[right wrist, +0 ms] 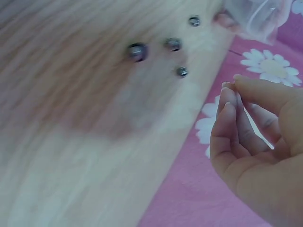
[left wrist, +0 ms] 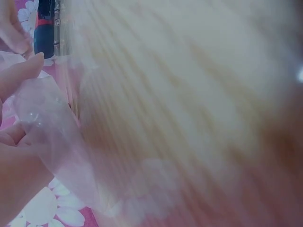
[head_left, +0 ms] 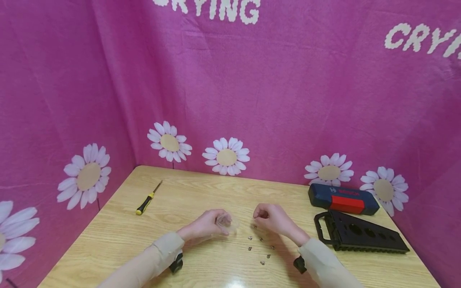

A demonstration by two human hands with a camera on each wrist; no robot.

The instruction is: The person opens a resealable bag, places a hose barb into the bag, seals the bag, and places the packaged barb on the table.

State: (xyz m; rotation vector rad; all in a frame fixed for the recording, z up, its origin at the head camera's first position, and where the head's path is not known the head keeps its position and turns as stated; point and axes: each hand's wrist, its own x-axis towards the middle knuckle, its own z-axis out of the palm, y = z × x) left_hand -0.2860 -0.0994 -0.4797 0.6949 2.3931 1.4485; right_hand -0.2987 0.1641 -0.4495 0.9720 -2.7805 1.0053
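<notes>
In the head view my left hand (head_left: 210, 222) grips a clear plastic bag (head_left: 230, 224) by its upper part, above the middle of the table. The bag hangs from the thumb and fingers in the left wrist view, where the plastic (left wrist: 52, 137) looks crumpled and see-through. To its right, my right hand (head_left: 275, 219) is bent down with thumb and fingertips (right wrist: 228, 86) brought together; no object shows between them. Small round metal pieces (head_left: 250, 249) lie scattered on the table below and in front of this hand, several of them shiny and dark-centred (right wrist: 137, 52).
On the wooden table (head_left: 187, 188), a yellow and black screwdriver (head_left: 145, 203) lies far left. A dark blue and red Bosch case (head_left: 343, 199) sits back right, with a black plastic holder with holes (head_left: 367, 234) in front of it. Pink flowered cloth (head_left: 252, 100) hangs behind.
</notes>
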